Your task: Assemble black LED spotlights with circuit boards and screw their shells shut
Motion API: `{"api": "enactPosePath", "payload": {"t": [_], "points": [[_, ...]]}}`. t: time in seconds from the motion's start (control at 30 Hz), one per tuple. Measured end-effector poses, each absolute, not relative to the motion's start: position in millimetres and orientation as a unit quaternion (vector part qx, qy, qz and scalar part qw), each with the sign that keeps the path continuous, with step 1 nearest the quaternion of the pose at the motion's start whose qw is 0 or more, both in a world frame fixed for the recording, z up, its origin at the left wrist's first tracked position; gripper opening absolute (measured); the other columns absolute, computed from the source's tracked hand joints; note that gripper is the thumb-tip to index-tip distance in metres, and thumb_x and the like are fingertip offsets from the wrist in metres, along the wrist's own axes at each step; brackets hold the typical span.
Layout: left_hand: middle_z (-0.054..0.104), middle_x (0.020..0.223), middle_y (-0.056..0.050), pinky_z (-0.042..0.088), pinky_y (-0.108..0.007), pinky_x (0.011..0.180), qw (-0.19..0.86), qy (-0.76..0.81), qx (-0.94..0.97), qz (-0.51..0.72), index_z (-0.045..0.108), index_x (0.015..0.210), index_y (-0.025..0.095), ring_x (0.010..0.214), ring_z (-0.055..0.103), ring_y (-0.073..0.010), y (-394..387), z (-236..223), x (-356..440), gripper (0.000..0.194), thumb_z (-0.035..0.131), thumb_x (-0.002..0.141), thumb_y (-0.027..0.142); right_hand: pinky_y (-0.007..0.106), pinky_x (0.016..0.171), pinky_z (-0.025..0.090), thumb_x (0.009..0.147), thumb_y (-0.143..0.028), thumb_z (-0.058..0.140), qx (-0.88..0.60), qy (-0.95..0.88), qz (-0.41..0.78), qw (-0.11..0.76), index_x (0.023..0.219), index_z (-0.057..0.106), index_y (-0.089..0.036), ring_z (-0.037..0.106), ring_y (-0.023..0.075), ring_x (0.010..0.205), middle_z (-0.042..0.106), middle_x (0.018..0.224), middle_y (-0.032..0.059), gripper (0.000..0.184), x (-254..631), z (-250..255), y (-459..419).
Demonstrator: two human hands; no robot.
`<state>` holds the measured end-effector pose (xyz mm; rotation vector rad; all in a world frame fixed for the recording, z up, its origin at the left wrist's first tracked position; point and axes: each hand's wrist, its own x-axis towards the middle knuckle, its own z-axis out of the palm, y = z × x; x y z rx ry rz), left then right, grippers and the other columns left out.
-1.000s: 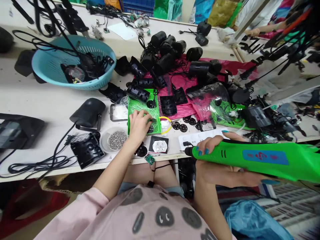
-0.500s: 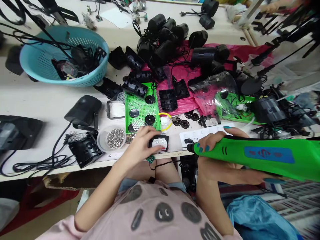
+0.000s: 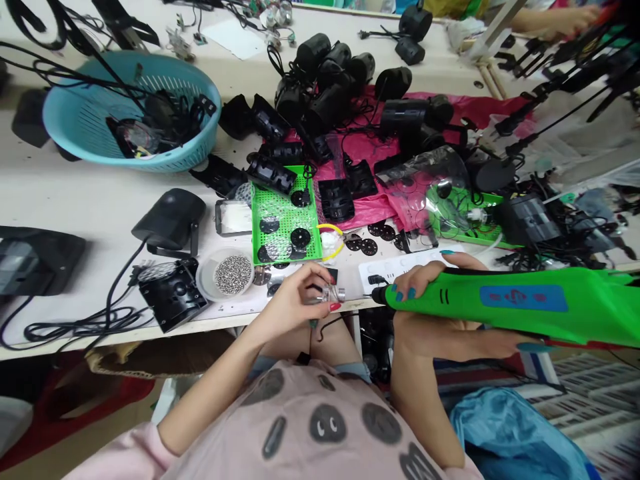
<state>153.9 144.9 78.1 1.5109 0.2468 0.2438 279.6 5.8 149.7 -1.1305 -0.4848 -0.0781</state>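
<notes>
My left hand (image 3: 297,303) grips a small assembly (image 3: 332,294) between thumb and fingers at the table's front edge. It has a clear part with a silvery round end, turned on its side to the right; a black piece shows behind it. A thin wire hangs below the hand. My right hand (image 3: 417,285) is wrapped round a green electric screwdriver (image 3: 525,300) with a blue panel. Its thin bit (image 3: 361,297) points left at the assembly; I cannot tell whether they touch. A tub of small metal screws (image 3: 234,275) stands left of my left hand.
A green tray (image 3: 285,230) with black discs lies beyond my hands. A blue basket (image 3: 133,160) stands at the left, near black lamp-like housings (image 3: 167,219). More black housings are piled on pink plastic (image 3: 385,203). A white power strip (image 3: 387,268) lies behind the screwdriver.
My left hand has turned the assembly from lying face up onto its side, toward the screwdriver. The screwdriver stays in my right hand and has shifted slightly left.
</notes>
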Motion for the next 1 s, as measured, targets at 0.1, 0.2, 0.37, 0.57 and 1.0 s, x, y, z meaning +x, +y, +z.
{"api": "enactPosePath", "payload": {"t": [0.1,0.2,0.37,0.57,1.0], "points": [[0.061,0.112,-0.006,0.056,-0.034,0.086,0.76,0.122,0.617,0.162,0.046,0.1,0.025,0.104,0.064,-0.0189,143,60,159,0.036,0.076,0.08,0.03,0.028,0.041,0.04,0.082,-0.082,0.037,-0.531,-0.224,-0.019,0.817,0.103,0.065,-0.02,0.042,0.0133,0.04,0.051,0.055,-0.0038,0.07,278,150,8],[0.061,0.116,-0.007,0.053,-0.039,0.097,0.677,0.12,0.707,0.168,0.049,0.124,0.026,0.113,0.062,-0.0203,149,50,159,0.046,0.073,0.085,0.025,0.026,0.04,0.038,0.079,-0.083,0.041,-0.531,-0.226,-0.011,0.816,0.103,0.064,-0.021,0.041,0.0124,0.039,0.05,0.054,-0.0048,0.071,274,152,10],[0.066,0.124,-0.011,0.049,-0.047,0.102,0.503,0.059,0.847,0.16,0.063,0.123,0.024,0.118,0.06,-0.0254,166,67,147,0.034,0.069,0.091,0.028,0.026,0.041,0.038,0.076,-0.085,0.046,-0.536,-0.225,0.013,0.814,0.104,0.063,-0.02,0.042,0.0123,0.04,0.052,0.055,-0.0059,0.072,272,151,9],[0.068,0.12,-0.011,0.056,-0.041,0.092,0.601,0.149,0.771,0.148,0.064,0.115,0.02,0.108,0.066,-0.0235,166,60,141,0.03,0.073,0.086,0.026,0.027,0.042,0.039,0.073,-0.087,0.046,-0.533,-0.216,0.025,0.818,0.104,0.062,-0.021,0.043,0.0125,0.042,0.052,0.056,-0.006,0.074,270,149,10],[0.055,0.112,-0.009,0.047,-0.042,0.09,0.377,0.103,0.914,0.108,0.062,0.127,0.027,0.104,0.051,-0.0267,158,71,139,0.032,0.058,0.096,0.031,0.027,0.043,0.039,0.077,-0.085,0.046,-0.516,-0.241,0.027,0.822,0.106,0.063,-0.02,0.044,0.0126,0.042,0.054,0.057,-0.0049,0.074,270,148,10]]}}
